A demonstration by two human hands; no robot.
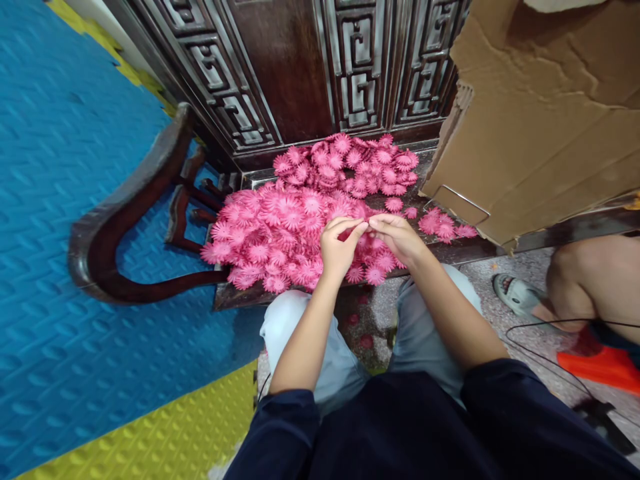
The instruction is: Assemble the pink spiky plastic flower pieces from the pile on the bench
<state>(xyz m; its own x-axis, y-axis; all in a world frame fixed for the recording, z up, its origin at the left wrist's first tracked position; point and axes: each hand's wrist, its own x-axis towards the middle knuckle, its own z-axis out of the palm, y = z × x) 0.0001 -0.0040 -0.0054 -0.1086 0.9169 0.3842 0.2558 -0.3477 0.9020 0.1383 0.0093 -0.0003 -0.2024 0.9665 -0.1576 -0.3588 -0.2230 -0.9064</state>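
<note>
Piece (367,221) between left hand (338,245) and right hand (399,237), mostly hidden

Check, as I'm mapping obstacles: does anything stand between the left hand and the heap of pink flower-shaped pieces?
Nothing visible stands between the left hand and the pink heap; the large brown cardboard is off to the right.

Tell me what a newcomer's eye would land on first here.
Probably the heap of pink flower-shaped pieces on the dark wooden seat, in mid-view. The left hand and right hand meet, fingertips close together, over its right part. Bright blue matting fills the left side, and large brown cardboard stands at upper right.
</note>
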